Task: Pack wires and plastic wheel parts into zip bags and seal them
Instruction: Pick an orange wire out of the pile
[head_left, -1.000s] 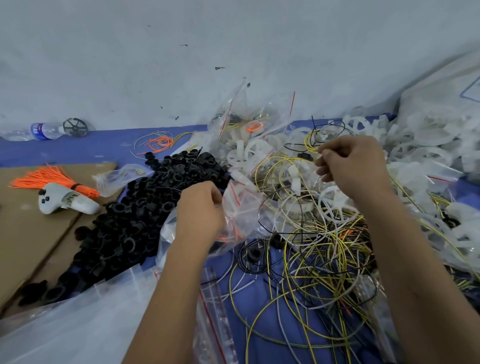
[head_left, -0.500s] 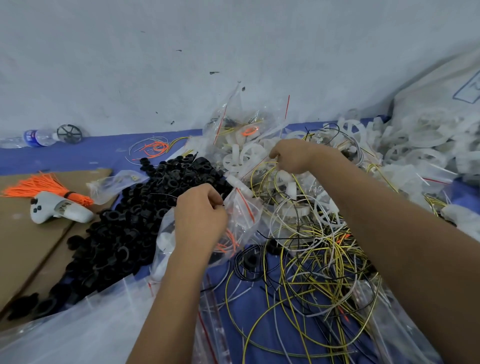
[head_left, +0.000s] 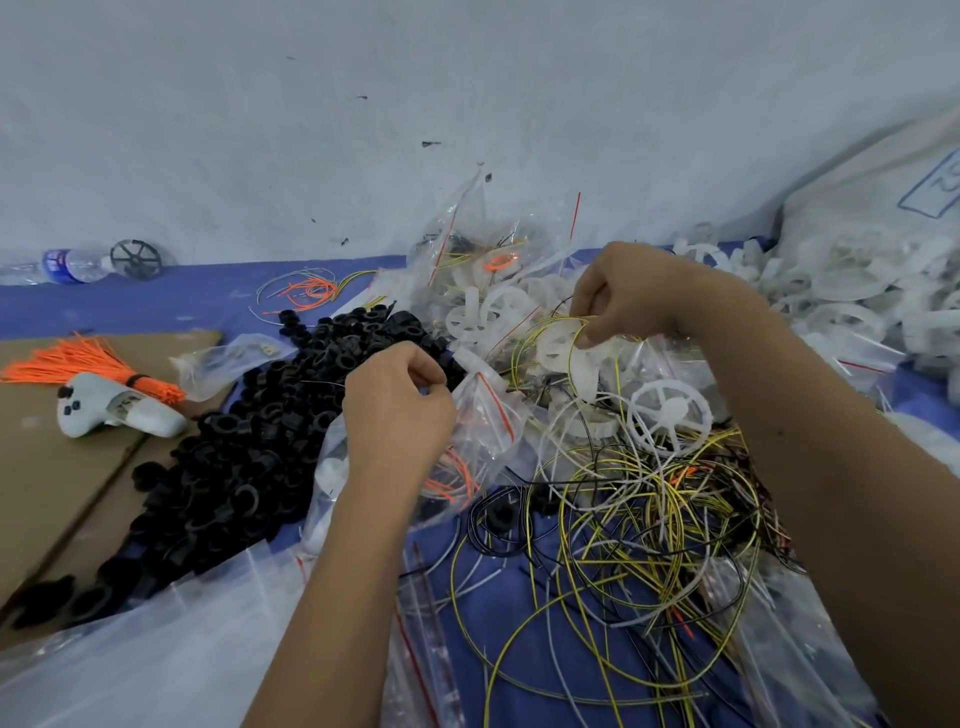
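Observation:
My left hand (head_left: 397, 410) grips the mouth of a clear zip bag (head_left: 488, 426) with a red seal line; orange wires and a white part show inside it. My right hand (head_left: 631, 296) pinches a yellow wire (head_left: 545, 338) just above the white wheel parts (head_left: 561, 343), to the right of the bag. A tangle of yellow, black and white wires (head_left: 639, 530) lies below on the blue cloth. A white spoked wheel (head_left: 670, 413) rests on the tangle. A heap of black plastic wheel parts (head_left: 249, 447) lies left of my left hand.
Filled zip bags (head_left: 483, 249) pile up at the wall. More white wheels (head_left: 852, 296) spread to the right beside a white sack (head_left: 883, 187). Empty zip bags (head_left: 156, 654) lie in front. On the cardboard (head_left: 47, 467) sit orange ties (head_left: 78, 358) and a white controller (head_left: 114, 410). A water bottle (head_left: 72, 265) lies far left.
My right hand dipped left into the white wheel pile, then drew back right, now pinching a yellow wire. My left hand kept its hold on the bag.

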